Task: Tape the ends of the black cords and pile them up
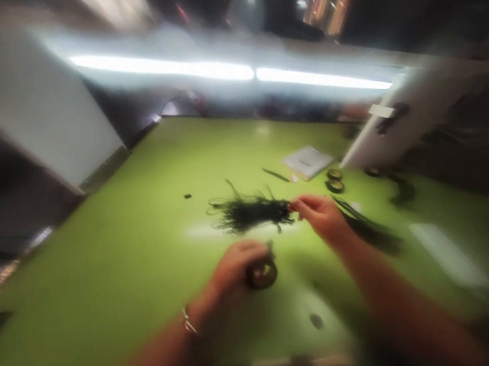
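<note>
My left hand (243, 260) is closed on a roll of dark tape (264, 274), held above the green table. Beyond it lies a tangled bundle of thin black wires (252, 213), with looped ends sticking out to the left. At the bundle's right end is my right hand (317, 212), its thumb and fingers pinched together; blur hides whether they grip a wire there. A second dark bunch of long strands (370, 227) rests just right of my right wrist, partly behind the forearm.
Two tape rolls (334, 181) sit near a white pad (308, 162) and a dark pen-like item (275, 174). A small black piece (188, 196) is on the green table (145, 248) at left. Upright panels (379, 119) border the table, and a lit tube (168, 67) spans its back.
</note>
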{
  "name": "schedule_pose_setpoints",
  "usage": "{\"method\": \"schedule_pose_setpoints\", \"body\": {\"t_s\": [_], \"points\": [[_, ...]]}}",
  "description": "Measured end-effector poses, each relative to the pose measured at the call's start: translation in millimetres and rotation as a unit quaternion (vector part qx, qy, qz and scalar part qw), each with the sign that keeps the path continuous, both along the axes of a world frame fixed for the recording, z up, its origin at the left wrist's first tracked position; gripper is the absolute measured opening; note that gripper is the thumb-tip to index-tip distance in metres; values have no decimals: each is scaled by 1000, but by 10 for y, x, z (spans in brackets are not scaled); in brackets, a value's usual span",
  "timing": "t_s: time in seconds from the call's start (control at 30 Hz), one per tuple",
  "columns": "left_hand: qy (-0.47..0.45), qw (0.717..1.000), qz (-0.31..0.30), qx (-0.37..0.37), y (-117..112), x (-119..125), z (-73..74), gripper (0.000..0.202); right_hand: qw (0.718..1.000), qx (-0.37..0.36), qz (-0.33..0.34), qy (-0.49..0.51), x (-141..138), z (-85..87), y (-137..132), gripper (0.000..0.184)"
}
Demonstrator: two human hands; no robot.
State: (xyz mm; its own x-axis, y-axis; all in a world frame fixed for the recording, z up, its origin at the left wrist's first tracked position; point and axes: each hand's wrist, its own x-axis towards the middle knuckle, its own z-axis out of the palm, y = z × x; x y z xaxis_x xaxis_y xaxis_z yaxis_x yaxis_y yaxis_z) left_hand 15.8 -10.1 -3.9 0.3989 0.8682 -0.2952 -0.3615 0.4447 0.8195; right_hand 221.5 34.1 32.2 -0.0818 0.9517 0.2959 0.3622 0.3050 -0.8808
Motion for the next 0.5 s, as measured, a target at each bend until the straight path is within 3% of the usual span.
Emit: {"method": "schedule_pose_setpoints", "body": {"t_s": [0.13, 0.23, 0.33, 0.4, 0.5], "points": [[-10, 994, 88, 67, 21, -81, 97, 22, 996, 11, 70, 45, -106, 50, -78, 28], [48, 991, 79, 100, 24, -69, 67, 22, 993, 10, 45, 106, -258, 147, -46, 28], [101, 987, 93, 85, 45, -37, -13, 25, 996, 14, 41, 76, -314, 214, 16, 27], [92, 988, 117, 46, 78, -39, -49, 25, 997, -19, 54, 52, -246, 185, -6, 28], [64, 980, 189, 16, 145, -91, -49, 30, 985, -129, 92, 75, -42, 21, -186, 34]]}}
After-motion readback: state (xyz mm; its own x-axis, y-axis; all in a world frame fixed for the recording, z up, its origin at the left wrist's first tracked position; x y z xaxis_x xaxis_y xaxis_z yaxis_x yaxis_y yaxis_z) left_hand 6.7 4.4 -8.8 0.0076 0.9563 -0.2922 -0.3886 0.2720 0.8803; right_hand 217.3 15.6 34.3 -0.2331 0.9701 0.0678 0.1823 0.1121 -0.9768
